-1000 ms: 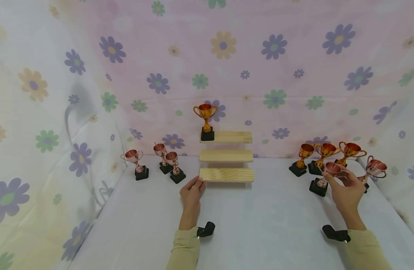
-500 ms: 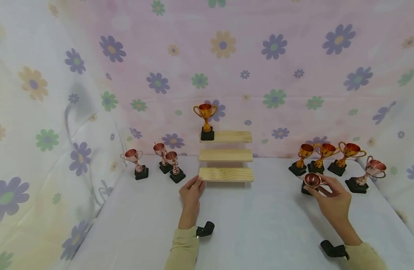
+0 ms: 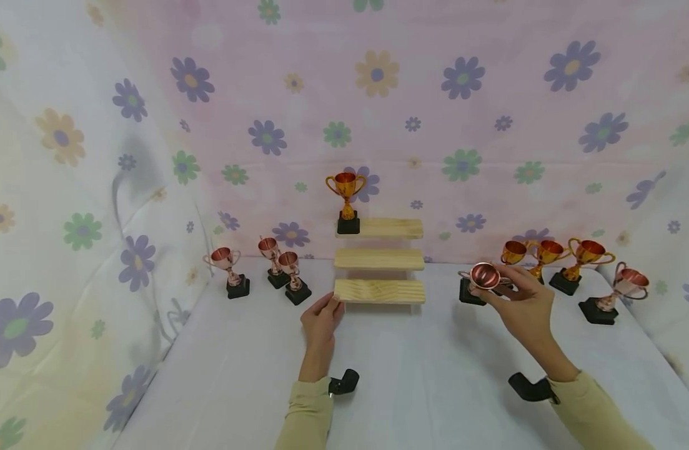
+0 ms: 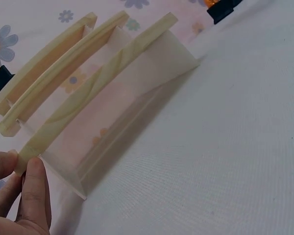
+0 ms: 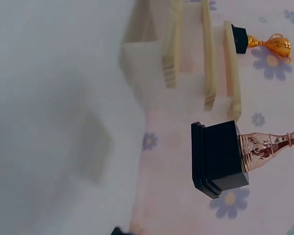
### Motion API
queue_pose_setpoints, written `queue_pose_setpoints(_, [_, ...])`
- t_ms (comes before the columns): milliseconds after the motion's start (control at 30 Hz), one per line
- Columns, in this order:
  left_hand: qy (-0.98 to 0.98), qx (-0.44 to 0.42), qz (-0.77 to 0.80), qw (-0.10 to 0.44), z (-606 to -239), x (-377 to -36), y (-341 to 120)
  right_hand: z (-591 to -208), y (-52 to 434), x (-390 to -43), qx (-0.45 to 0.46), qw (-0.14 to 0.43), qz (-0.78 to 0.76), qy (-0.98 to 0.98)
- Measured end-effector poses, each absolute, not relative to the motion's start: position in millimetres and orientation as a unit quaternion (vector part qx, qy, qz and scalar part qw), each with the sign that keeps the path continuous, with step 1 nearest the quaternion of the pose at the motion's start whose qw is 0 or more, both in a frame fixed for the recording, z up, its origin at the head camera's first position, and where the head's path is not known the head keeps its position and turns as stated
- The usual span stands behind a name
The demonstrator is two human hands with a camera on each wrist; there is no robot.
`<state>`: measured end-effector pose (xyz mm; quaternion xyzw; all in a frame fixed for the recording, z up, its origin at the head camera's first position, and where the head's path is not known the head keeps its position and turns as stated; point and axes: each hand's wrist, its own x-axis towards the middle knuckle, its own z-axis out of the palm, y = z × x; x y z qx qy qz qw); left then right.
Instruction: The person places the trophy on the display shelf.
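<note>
Right hand (image 3: 525, 304) up over the tabletop (image 3: 423, 362), fingers (image 3: 504, 282) pinching a pink cup (image 3: 484, 275) at the bowl, to the right of the steps (image 3: 380, 291). Looks light and shiny, maybe slippery. Black base (image 5: 219, 157) likely the heavy end, so may swing. Best held by the stem. Left hand (image 3: 320, 320) gripping the bottom step's left end.
</note>
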<state>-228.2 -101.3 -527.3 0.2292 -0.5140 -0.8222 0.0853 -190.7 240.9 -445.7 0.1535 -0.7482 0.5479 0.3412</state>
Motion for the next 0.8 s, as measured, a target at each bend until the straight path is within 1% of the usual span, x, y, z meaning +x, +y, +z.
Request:
queue_pose_setpoints(233, [-0.512, 0.235, -0.822, 0.079, -528, -230, -102, -423, 214, -216, 0.214, 0.315, 0.590, -0.713])
queue_pose_setpoints(300, [-0.513, 0.238, -0.821, 0.077, -529, -231, -103, -416, 208, -225, 0.227, 0.299, 0.603, -0.704])
queue_pose_setpoints(467, [-0.515, 0.239, -0.820, 0.075, -530, -230, -102, -399, 193, -250, 0.247, 0.236, 0.655, -0.674])
queue_pose_setpoints(567, [-0.516, 0.237, -0.819, 0.078, -529, -229, -102, -386, 183, -267, 0.260, 0.215, 0.664, -0.668])
queue_pose_setpoints(800, [-0.518, 0.230, -0.820, 0.083, -531, -229, -103, -354, 162, -298, 0.270, 0.207, 0.673, -0.657])
